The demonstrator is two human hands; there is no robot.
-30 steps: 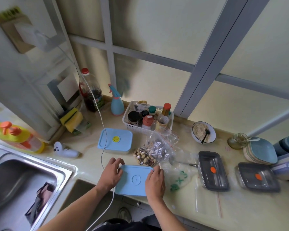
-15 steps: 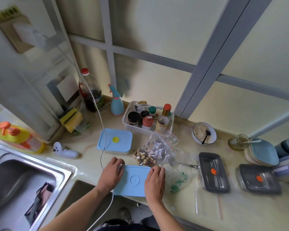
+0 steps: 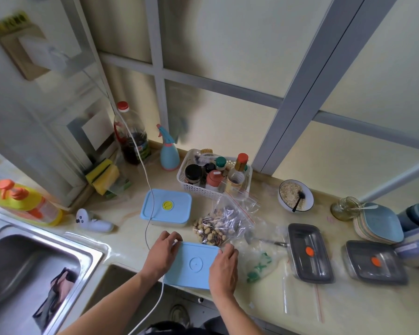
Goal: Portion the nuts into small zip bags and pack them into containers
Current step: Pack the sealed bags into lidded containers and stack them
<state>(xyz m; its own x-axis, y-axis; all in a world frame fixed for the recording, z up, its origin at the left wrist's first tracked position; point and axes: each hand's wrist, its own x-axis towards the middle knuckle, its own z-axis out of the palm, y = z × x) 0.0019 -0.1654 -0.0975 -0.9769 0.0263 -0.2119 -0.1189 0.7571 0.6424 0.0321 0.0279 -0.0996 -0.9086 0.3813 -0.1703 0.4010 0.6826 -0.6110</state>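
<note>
A pale, marbled countertop (image 3: 348, 308) runs along a wall of frosted glass panels (image 3: 228, 32) set in grey frames, with a steel sink (image 3: 22, 262) at its left end. At the counter's front edge, 2 hands hold a blue lid (image 3: 194, 263) that lies flat with its near edge overhanging the counter: the left hand (image 3: 161, 255) grips its left end with curled fingers, and the right hand (image 3: 224, 267) grips its right end, fingers bent over the far corner. Just behind the lid sits a clear bag of nuts (image 3: 221, 227), slumped and open at the top. Behind and to the left of that stands a closed blue container (image 3: 166, 207) with a yellow spot on its lid. 2 grey trays (image 3: 310, 255) with orange dots lie to the right, and an empty zip bag (image 3: 300, 293) lies flat near the front edge. Further back are a white basket of jars (image 3: 213, 176), a bowl of oats (image 3: 294, 195) with a dark spoon, a blue spray bottle (image 3: 168, 153), a dark bottle (image 3: 131, 136) and yellow sponges (image 3: 103, 172). A white cable (image 3: 145, 213) hangs down across the counter.
</note>
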